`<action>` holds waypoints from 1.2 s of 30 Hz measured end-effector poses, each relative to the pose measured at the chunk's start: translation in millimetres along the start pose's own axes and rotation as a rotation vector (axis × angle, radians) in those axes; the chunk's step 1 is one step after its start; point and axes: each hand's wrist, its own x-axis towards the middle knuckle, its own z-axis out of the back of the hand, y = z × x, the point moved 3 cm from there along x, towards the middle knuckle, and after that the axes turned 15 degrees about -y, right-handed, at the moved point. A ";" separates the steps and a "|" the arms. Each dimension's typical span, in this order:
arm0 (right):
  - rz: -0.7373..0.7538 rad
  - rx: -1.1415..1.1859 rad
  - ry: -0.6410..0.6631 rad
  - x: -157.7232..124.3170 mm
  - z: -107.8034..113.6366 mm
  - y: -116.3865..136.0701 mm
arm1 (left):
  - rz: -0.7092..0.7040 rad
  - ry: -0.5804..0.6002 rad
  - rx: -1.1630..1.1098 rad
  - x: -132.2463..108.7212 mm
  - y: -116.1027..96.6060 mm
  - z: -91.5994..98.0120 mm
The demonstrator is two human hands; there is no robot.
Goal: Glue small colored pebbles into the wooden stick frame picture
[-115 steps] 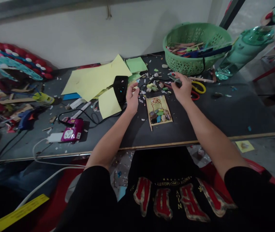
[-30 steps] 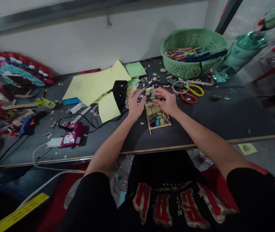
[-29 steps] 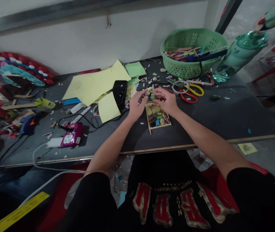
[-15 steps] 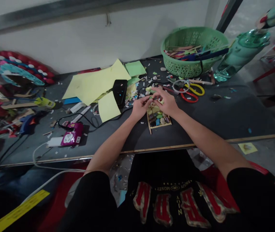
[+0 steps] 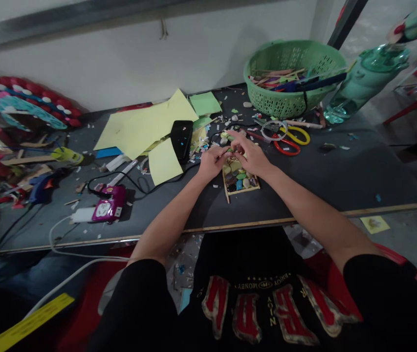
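Observation:
My left hand (image 5: 211, 162) and my right hand (image 5: 250, 154) meet over the far part of a small wood-framed picture (image 5: 242, 190) lying on the table. Fingertips of both are pinched together around a small green piece (image 5: 229, 151), perhaps a pebble; it is mostly covered. Inside the frame's near half sit several coloured pebbles (image 5: 241, 176), green, blue, black and pale. Thin brown lines mark the pale backing above them, partly hidden by my fingers. Just beyond my hands lie a few loose pale green pebbles (image 5: 224, 139).
Scissors (image 5: 292, 142) and a clear tape ring (image 5: 272, 131) lie right of my hands. Behind stands a green basket (image 5: 281, 100) of sticks, beside a plastic bottle (image 5: 355, 90). Leftward are a black phone (image 5: 181, 139), yellow paper (image 5: 138, 127), a purple power adapter (image 5: 111, 208) with cables, and a glue gun (image 5: 43, 188).
My fingertips have shifted slightly around the small green piece, which shows a little less now. The framed picture and the things around it stay where they were.

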 end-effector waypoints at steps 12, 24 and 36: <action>0.005 0.048 0.000 -2.7 -2.9 -2.6 | -0.005 0.061 0.009 3.0 -0.7 1.4; -0.017 0.068 0.007 0.5 -2.2 3.0 | 0.067 0.069 -0.050 2.3 -6.2 0.8; 0.060 0.032 -0.119 -0.7 -4.3 2.4 | 0.025 -0.001 0.030 1.4 -6.4 0.6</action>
